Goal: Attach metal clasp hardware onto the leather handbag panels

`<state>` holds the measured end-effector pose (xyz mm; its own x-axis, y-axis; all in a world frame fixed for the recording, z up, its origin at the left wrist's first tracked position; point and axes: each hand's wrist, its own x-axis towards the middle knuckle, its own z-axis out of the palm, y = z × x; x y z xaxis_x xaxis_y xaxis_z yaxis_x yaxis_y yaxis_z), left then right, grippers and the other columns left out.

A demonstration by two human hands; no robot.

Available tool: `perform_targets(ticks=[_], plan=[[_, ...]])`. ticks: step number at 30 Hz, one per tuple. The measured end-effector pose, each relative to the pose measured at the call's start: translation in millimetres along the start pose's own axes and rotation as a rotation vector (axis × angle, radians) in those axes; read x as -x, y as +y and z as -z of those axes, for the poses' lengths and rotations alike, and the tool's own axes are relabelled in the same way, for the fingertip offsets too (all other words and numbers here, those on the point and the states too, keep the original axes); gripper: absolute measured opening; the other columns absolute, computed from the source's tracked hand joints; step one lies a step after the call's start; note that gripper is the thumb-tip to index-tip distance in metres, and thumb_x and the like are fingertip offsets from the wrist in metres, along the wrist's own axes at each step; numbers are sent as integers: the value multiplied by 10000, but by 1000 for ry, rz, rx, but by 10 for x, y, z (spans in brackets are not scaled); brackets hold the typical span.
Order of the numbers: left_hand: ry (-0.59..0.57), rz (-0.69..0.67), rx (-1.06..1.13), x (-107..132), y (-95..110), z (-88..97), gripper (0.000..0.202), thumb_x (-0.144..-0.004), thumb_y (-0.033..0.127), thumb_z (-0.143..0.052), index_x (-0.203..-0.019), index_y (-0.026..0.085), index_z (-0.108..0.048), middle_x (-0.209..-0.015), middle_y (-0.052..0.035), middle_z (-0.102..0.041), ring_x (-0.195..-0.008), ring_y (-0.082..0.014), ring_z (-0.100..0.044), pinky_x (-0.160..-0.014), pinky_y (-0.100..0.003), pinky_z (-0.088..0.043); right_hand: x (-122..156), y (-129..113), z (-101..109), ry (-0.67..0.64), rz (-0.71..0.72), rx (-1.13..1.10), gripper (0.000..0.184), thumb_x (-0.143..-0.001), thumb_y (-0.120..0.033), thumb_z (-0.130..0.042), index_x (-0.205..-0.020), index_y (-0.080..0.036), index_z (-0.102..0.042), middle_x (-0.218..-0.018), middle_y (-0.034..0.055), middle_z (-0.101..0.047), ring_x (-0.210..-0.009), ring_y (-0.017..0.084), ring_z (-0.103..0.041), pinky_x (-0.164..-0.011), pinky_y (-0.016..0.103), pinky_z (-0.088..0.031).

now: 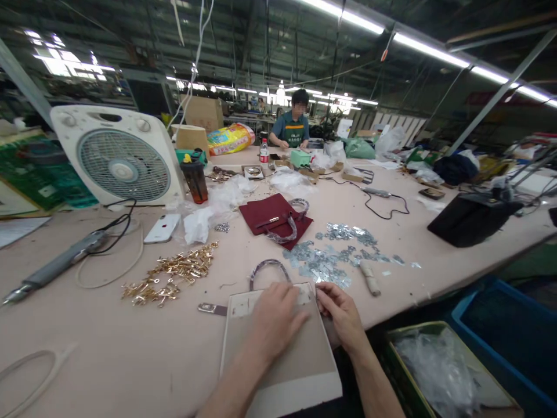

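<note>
A flat beige bag panel point(304, 360) with pale borders lies at the table's near edge. A plastic-wrapped, dark purple handle point(270, 264) arches from its far side. From its left edge sticks out a strap point(213, 309) with a metal plate. My left hand point(276, 319) rests on the panel's upper part, fingers lying over the surface. At the upper right corner, my right hand point(342, 313) has thumb and fingers pinched together; what lies between them is too small to make out. Beyond are a dark red handbag point(274, 217), gold-coloured fittings point(178, 270) and thin silver metal plates point(324, 261).
At left are a box fan point(124, 157), a phone point(162, 228) and a grey corded tool point(56, 267). A black bag point(472, 217) stands at right, above a blue crate point(491, 331) and a plastic-filled bin point(439, 366). Across the table sits a person point(293, 128).
</note>
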<state>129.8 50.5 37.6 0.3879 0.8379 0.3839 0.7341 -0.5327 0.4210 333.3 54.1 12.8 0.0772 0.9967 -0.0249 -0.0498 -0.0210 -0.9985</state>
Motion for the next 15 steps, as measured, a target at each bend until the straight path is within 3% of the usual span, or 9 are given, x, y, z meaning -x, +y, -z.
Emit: perform_targets(ticks=[6, 15], plan=[[-51, 230, 35, -153, 122, -193, 291, -818, 394, -834, -993, 210, -693, -1020, -63, -631, -948, -255, -634, -793, -371, -504, 3, 108, 45, 17, 0, 52, 503, -805, -632, -806, -1048, -203, -707, -657, -5, -627, -568, 151, -557, -539, 263, -457], [-82, 332, 130, -201, 93, -149, 244, -784, 311, -865, -940, 224, -698, -1002, -36, -677, -937, -241, -674, -767, -348, -482, 56, 219, 77, -6, 26, 95, 443, -877, -580, -764, -1109, -209, -695, -667, -3, -615, -603, 161, -557, -544, 260, -443]])
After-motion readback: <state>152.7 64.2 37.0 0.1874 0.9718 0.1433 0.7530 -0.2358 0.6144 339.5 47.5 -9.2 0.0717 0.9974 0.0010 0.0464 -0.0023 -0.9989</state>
